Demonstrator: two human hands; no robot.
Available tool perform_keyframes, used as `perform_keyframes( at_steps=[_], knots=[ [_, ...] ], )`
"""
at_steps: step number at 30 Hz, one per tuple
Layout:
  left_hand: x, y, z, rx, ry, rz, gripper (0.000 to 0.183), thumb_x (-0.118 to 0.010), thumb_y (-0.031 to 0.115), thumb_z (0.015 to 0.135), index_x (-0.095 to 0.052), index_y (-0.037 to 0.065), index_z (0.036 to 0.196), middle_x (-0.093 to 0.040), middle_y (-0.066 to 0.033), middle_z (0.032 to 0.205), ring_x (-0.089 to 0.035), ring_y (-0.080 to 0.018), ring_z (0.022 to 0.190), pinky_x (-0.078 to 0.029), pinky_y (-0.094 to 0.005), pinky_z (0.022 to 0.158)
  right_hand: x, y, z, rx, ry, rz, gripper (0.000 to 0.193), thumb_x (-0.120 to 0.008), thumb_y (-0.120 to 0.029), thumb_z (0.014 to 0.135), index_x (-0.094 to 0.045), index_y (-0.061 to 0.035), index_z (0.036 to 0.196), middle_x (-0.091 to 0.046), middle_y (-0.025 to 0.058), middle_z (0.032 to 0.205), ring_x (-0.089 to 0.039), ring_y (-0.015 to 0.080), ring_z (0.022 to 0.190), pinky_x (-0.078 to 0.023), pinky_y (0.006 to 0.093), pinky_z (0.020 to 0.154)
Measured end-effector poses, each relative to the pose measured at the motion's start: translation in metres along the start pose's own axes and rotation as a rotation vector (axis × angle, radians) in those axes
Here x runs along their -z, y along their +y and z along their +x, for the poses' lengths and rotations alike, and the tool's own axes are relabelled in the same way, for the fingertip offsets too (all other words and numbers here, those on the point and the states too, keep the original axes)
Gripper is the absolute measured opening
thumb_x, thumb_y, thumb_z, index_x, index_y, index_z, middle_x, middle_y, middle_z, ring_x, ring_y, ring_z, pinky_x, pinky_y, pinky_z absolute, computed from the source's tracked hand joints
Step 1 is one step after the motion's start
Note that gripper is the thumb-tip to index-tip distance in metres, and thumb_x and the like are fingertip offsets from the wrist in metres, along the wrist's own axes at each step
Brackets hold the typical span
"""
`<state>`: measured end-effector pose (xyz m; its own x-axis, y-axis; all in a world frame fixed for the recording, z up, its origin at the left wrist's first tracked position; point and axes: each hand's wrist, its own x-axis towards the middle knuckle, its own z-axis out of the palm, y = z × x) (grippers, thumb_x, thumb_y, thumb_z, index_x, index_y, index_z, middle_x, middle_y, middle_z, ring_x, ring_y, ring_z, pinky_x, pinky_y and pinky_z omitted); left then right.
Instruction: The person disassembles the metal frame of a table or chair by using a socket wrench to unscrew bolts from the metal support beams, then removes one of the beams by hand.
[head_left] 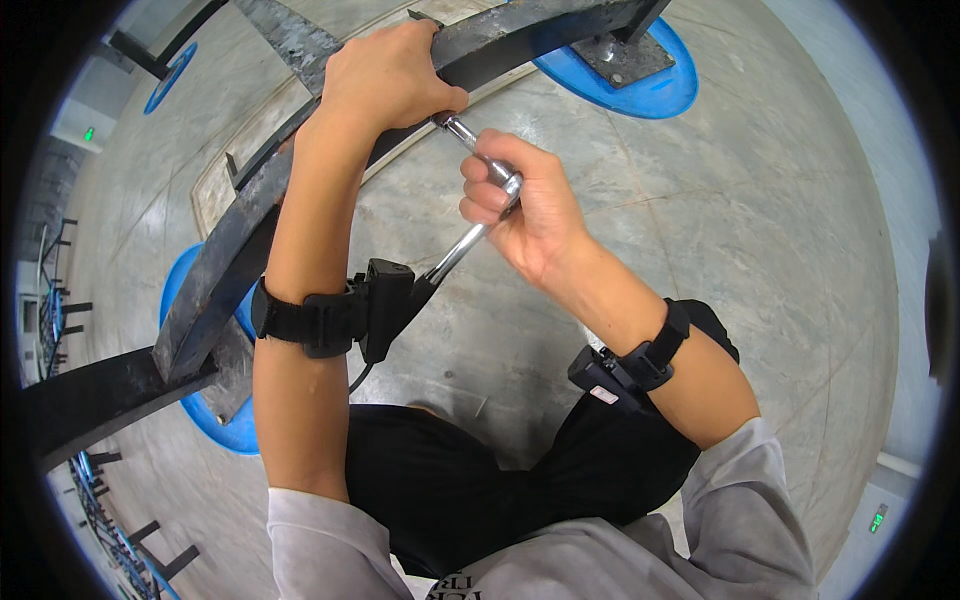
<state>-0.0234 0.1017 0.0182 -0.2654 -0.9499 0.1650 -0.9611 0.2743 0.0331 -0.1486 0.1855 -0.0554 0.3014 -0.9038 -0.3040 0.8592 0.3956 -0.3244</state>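
Ratchet wrench [458,248] in right hand [532,200], left hand [385,78] on black beam [515,40] (curved)

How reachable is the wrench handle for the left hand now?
Probably not without letting go: the left hand is on the dark metal beam, though the wrench handle below the right hand is ungripped.

The floor [700,220] is lit brightly and rather evenly in a cool tone, with a soft, dim shadow cast on it in front of the black shorts [450,450], where fabric detail is mostly lost. Sharp highlights are thrown back by the chrome wrench [465,245], which is crisply rendered. Toward the floor's left edge, the distant frames [100,520] are softened and bent; along its right edge, the pale wall [885,110] is bowed — everything being ringed by black, blue-fringed vignetting.
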Motion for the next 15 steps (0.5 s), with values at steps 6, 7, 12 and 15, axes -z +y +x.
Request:
perform_keyframes(
  at_steps=[6,7,12,15],
  knots=[
    [-0.003,-0.005,-0.001,-0.03,0.051,-0.022,0.071,-0.069,0.037,0.056,-0.057,0.006,0.119,-0.064,-0.0181,0.103,-0.061,-0.0346,0.097,-0.048,-0.0411,0.084,0.006,0.009,0.005,0.904,-0.054,-1.375,0.017,-0.056,0.001,0.074,-0.047,-0.0035,0.088,-0.056,0.0124,0.058,-0.054,0.0227,0.046,-0.039,0.0333,0.044],
    [-0.003,-0.004,-0.001,-0.031,0.053,-0.024,0.071,-0.069,0.037,0.056,-0.057,0.006,0.119,-0.064,-0.0181,0.103,-0.061,-0.0346,0.097,-0.048,-0.0411,0.084,0.009,0.007,0.007,0.906,-0.054,-1.378,0.017,-0.056,0.001,0.074,-0.047,-0.0035,0.088,-0.056,0.0124,0.058,-0.054,0.0227,0.046,-0.039,0.0333,0.044],
    [-0.003,-0.003,0.001,-0.024,0.032,-0.003,0.073,-0.069,0.038,0.055,-0.057,0.006,0.119,-0.064,-0.0189,0.103,-0.061,-0.0344,0.097,-0.048,-0.0412,0.085,0.01,0.006,0.008,1.047,-0.107,-1.475,0.022,-0.058,0.001,0.072,-0.047,-0.0037,0.089,-0.055,0.01,0.055,-0.056,0.023,0.048,-0.04,0.0331,0.046],
    [0.0,-0.001,0.002,-0.012,-0.001,0.003,0.073,-0.068,0.037,0.054,-0.058,0.006,0.119,-0.064,-0.0185,0.104,-0.061,-0.0344,0.097,-0.048,-0.0411,0.085,0.011,0.005,0.008,0.717,-0.073,-1.176,0.019,-0.059,0.001,0.074,-0.047,-0.0046,0.087,-0.054,0.0072,0.057,-0.049,0.018,0.044,-0.036,0.0301,0.043]
  ],
)
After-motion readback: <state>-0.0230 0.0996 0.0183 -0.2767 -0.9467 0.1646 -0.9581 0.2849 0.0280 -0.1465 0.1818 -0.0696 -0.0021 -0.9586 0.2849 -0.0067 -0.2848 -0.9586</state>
